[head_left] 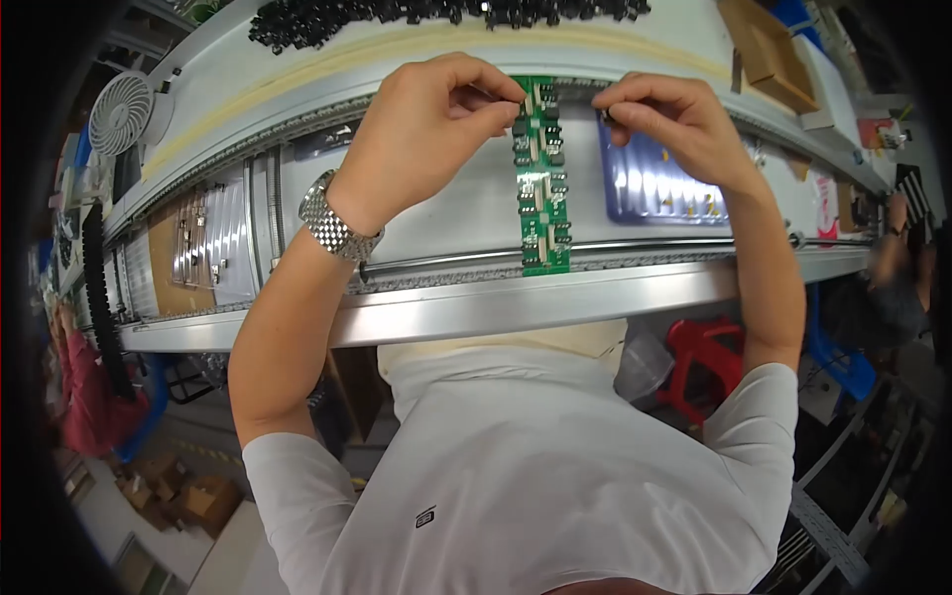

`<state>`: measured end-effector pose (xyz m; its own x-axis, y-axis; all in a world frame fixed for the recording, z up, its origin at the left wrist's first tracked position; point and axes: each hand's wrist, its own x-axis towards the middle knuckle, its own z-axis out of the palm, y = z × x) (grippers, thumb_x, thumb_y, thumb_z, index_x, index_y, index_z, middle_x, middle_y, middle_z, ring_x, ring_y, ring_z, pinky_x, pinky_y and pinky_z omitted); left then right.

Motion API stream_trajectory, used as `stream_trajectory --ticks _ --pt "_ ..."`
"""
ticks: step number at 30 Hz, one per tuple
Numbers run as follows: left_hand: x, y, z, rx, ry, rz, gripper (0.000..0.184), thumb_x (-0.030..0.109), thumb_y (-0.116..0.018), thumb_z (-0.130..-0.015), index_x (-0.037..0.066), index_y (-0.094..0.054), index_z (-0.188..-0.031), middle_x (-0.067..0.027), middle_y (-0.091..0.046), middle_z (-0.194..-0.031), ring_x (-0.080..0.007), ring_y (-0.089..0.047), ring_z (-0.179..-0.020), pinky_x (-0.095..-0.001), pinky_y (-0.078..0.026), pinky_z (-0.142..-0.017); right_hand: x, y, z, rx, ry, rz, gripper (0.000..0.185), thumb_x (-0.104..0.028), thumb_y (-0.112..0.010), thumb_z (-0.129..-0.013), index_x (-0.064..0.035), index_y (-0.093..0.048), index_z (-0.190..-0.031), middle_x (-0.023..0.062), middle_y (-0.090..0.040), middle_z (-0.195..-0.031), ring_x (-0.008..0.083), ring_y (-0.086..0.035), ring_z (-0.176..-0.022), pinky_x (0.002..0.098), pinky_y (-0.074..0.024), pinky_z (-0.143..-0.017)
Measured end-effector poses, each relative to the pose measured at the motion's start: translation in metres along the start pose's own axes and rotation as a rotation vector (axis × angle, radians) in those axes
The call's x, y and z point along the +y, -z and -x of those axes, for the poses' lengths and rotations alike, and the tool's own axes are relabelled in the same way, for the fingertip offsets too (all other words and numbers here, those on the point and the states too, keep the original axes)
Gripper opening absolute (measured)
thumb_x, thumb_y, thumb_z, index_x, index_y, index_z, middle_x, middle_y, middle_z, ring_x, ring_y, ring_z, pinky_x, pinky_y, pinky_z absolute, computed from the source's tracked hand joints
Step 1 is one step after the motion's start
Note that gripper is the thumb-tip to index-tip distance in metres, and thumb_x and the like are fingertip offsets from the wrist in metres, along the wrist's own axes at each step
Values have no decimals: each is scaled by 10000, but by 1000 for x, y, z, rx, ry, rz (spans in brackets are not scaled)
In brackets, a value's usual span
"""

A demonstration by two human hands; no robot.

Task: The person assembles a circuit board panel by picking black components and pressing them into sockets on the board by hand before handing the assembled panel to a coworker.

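A long green circuit board [532,185] lies across the two rails of the conveyor, carrying black components and pale connectors along its length. At the board's far left edge is my left hand [421,134], thumb and index finger pinched together; whatever is between the tips is too small to make out. My right hand [669,124] hovers to the right of the board, apart from it. Its thumb and forefinger pinch a small dark component [608,116], mostly covered by the fingertips. Beneath that hand sits a clear bluish plastic tray [635,188] with a few small yellowish pieces.
A heap of black parts [446,12] spreads along the far shelf. To the left stand a white fan [121,112] and a clear tray [213,238] with small parts. A cardboard box [769,59] is at far right. The metal front rail [535,305] runs before my body.
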<state>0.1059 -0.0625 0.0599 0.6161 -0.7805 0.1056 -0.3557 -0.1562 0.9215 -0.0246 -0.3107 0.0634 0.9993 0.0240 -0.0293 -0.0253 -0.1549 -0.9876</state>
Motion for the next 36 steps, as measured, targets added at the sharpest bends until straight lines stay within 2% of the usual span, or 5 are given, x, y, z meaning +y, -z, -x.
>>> stream_trajectory --ticks 9,19,28,33,36 --pt "10 -21 15 -91 -241 -349 80 -40 -700 -781 -10 -695 -855 -46 -681 -885 -177 -610 -648 -273 -503 -624 3 5 0 -194 -42 68 139 9 -702 -906 22 -739 -1039 82 -700 -941 121 -653 -757 208 -562 -735" --pt "15 -30 26 -171 -251 -506 128 -69 -693 -760 15 -677 -854 -34 -659 -863 -197 -586 -637 -302 -473 -608 10 -3 1 14 -4 -84 174 41 -752 -841 27 -747 -1014 81 -731 -873 82 -632 -704 161 -537 -683" --pt "13 -28 25 -167 -290 -586 148 -44 -710 -756 47 -684 -869 -22 -652 -849 -220 -599 -664 -320 -481 -631 -3 -15 5 156 -259 -11 190 58 -739 -830 25 -747 -1017 83 -727 -887 82 -632 -730 163 -533 -698" --pt "19 -24 25 -206 -251 -662 133 -65 -727 -793 5 -707 -905 -15 -707 -962 -139 -610 -714 -243 -504 -658 17 -18 9 180 -13 29 171 59 -740 -829 28 -748 -997 84 -723 -877 81 -623 -722 174 -532 -700" --pt "22 -24 25 -223 -265 -692 127 -53 -722 -795 16 -704 -900 -5 -699 -944 -149 -608 -703 -255 -495 -654 25 -16 8 61 238 49 154 60 -740 -827 21 -754 -976 74 -723 -878 83 -618 -721 183 -531 -704"
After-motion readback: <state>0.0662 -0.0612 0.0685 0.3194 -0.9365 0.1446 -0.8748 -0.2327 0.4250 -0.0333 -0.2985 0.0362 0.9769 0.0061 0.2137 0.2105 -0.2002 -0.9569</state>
